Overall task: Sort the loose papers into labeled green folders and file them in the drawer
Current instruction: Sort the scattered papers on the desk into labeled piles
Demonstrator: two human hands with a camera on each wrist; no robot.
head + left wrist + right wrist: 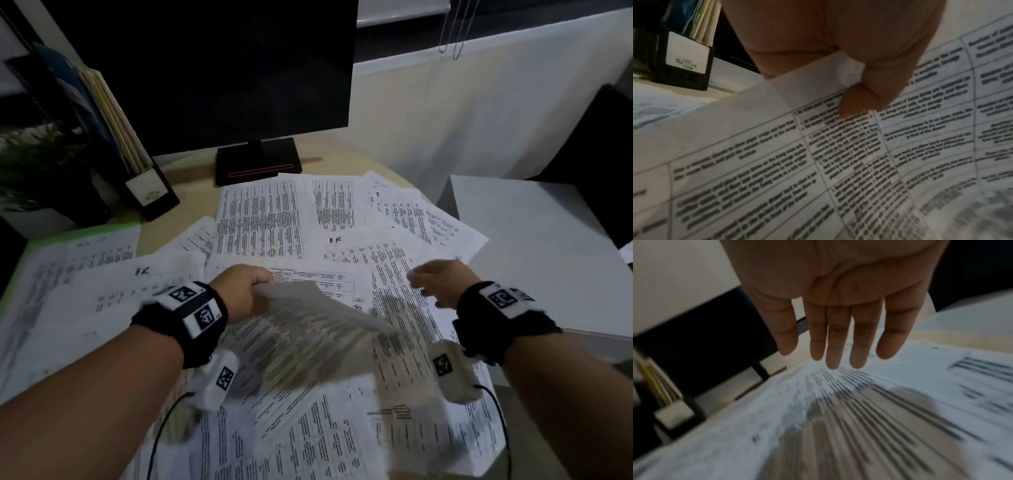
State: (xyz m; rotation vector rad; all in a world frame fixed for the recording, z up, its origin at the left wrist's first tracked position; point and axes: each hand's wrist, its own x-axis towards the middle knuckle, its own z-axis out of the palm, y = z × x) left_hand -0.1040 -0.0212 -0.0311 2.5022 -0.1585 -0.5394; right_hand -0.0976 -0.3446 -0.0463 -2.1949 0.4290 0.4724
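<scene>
Several printed sheets (260, 226) lie spread over the desk. My left hand (245, 291) pinches the corner of one sheet (318, 329) and holds it lifted and blurred above the pile; the left wrist view shows thumb and finger closed on that sheet (818, 78) at its corner. My right hand (436, 281) hovers over the papers to the right with straight fingers (838, 344), holding nothing. A green folder (37, 245) lies at the left with a sheet marked "HR" (144, 274) beside it.
A dark monitor (212, 68) on its stand (258, 161) is behind the papers. A black file holder (150, 192) with upright folders stands at back left beside a plant (37, 164). A white cabinet top (534, 246) adjoins the desk on the right.
</scene>
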